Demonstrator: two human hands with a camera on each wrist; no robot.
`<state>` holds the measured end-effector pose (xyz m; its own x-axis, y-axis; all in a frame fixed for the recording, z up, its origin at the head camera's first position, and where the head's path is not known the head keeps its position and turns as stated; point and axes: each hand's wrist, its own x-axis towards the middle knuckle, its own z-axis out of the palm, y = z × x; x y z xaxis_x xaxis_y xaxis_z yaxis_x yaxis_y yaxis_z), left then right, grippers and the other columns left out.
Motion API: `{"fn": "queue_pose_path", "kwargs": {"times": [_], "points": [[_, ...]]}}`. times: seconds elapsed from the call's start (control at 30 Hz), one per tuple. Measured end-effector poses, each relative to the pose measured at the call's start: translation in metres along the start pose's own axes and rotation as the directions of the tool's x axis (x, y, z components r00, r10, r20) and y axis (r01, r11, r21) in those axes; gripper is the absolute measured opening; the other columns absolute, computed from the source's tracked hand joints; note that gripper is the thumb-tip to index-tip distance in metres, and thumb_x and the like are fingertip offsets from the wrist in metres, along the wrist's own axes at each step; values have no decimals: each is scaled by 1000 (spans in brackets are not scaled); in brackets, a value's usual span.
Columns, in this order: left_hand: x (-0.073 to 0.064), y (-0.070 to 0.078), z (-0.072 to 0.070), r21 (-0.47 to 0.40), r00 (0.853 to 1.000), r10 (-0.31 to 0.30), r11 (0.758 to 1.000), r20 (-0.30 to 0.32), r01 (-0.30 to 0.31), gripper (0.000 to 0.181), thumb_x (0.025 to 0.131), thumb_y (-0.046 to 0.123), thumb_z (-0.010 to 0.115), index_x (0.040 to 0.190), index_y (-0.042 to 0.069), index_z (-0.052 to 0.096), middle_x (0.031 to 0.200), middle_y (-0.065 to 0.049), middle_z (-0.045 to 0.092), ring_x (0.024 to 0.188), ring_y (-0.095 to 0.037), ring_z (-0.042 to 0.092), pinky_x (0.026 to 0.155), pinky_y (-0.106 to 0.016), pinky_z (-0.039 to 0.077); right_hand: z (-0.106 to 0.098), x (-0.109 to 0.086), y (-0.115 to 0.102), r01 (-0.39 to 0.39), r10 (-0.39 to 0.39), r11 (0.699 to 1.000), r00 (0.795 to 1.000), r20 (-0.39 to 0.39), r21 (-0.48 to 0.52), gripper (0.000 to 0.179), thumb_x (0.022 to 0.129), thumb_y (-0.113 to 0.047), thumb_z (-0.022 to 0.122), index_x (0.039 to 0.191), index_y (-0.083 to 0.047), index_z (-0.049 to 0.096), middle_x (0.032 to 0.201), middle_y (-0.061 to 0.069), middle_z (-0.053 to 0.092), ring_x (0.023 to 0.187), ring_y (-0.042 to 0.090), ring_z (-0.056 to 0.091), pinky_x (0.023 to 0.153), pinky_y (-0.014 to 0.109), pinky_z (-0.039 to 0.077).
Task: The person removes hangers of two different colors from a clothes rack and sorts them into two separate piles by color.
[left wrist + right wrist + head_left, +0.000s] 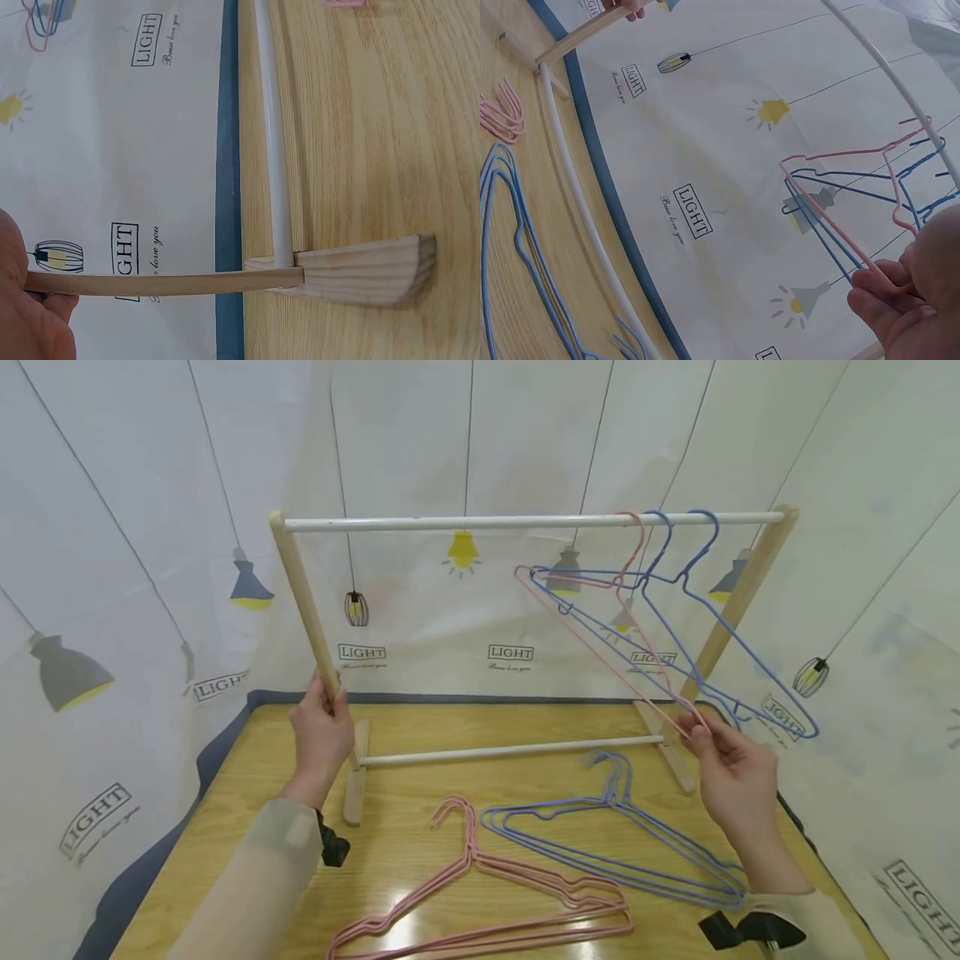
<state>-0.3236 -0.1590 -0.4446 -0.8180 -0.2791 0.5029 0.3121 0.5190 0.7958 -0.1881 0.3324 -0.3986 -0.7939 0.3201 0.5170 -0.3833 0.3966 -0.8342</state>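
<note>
The garment rack is stood on the table [435, 722] and is formed of two wooden posts, an upper rail [450, 522] and a lower rail [510, 749]. The left post [303, 597] is held by the left hand [322, 727], its grip closed around the wood below mid-height. The pink wire hanger [618, 582] is hooked over the upper rail, toward the right post [753, 581]. Its near lower corner is pinched by the right hand [738, 777], with the wire held between thumb and fingers. Two blue wire hangers [683, 578] are hung on the same rail, directly to the right of the pink one. In front of the rack, a stack of pink hangers [471, 853] is laid flat, hooks pointed toward the lower rail. A stack of blue hangers [615, 800] is laid just beside it, farther right. The exact count in each stack cannot be determined. A lamp-printed sheet [427, 627] is positioned behind the rack.
</note>
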Motion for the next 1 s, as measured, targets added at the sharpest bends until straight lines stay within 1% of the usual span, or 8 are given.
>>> {"fn": "queue_pose_path", "kwargs": {"times": [0.1, 0.17, 0.33, 0.63, 0.73, 0.83, 0.93, 1.0], "points": [[0, 0, 1, -4, 1000, 7, 1000, -7, -7, 33, 109, 10, 59, 142, 6, 63, 122, -25, 73, 98, -35, 75, 73, -49, 58, 2, 2, -1, -28, 28, 997, 1000, -6, 79, 32, 109, 0, 52, 134, 16, 62, 115, 11, 77, 99, 6, 75, 86, 26, 56], [0, 0, 1, -7, 1000, 9, 1000, -11, -9, 33, 109, 9, 60, 141, 6, 63, 122, -25, 73, 98, -34, 75, 74, -50, 58, 4, 4, -3, -43, 48, 987, 998, -32, 157, 32, 109, -1, 52, 133, 18, 62, 113, 11, 77, 98, 9, 76, 86, 27, 57], [0, -3, 1, -2, 1000, 1, 1000, -4, -1, 36, 109, 9, 59, 144, 7, 62, 123, -24, 73, 97, -33, 74, 74, -51, 58, 6, 6, -8, 7, 40, 935, 991, -126, 353, 29, 107, 1, 54, 127, 19, 65, 105, 14, 79, 94, 19, 78, 83, 32, 58], [1, -4, 1, 0, 1000, -3, 1000, -5, 3, 40, 108, 8, 59, 148, 8, 60, 125, -24, 72, 97, -32, 74, 74, -49, 58, 2, 6, -29, 96, -14, 875, 985, -174, 475, 29, 106, 0, 56, 126, 20, 65, 105, 22, 77, 94, 25, 78, 83, 38, 56], [1, -3, 1, -4, 1000, 0, 1000, -6, 0, 38, 108, 7, 60, 146, 8, 61, 126, -23, 72, 95, -33, 74, 72, -49, 58, 0, 2, -36, 66, 8, 847, 990, -138, 527, 31, 106, 2, 56, 127, 24, 61, 106, 24, 76, 96, 27, 78, 84, 40, 56], [2, -3, 2, -2, 1000, -4, 1000, -9, 4, 37, 108, 6, 60, 144, 8, 62, 126, -23, 72, 92, -34, 74, 71, -50, 58, -2, -5, -40, -23, 71, 834, 995, -65, 551, 34, 105, 0, 58, 129, 25, 59, 107, 24, 77, 96, 28, 78, 84, 39, 57], [2, -3, 1, 6, 1000, -2, 1000, -12, 3, 37, 108, 7, 60, 145, 8, 62, 126, -23, 72, 94, -33, 74, 73, -50, 59, -3, -16, -39, -125, 115, 835, 992, 53, 535, 36, 107, -4, 58, 132, 21, 60, 108, 22, 77, 95, 28, 78, 85, 38, 58], [2, -3, 1, 5, 1000, 1, 1000, -12, -1, 37, 108, 9, 60, 146, 8, 61, 127, -23, 71, 96, -33, 74, 74, -50, 59, -4, -22, -35, -181, 117, 831, 981, 153, 526, 34, 108, -5, 56, 132, 19, 62, 109, 22, 77, 95, 29, 78, 87, 39, 58]]}}
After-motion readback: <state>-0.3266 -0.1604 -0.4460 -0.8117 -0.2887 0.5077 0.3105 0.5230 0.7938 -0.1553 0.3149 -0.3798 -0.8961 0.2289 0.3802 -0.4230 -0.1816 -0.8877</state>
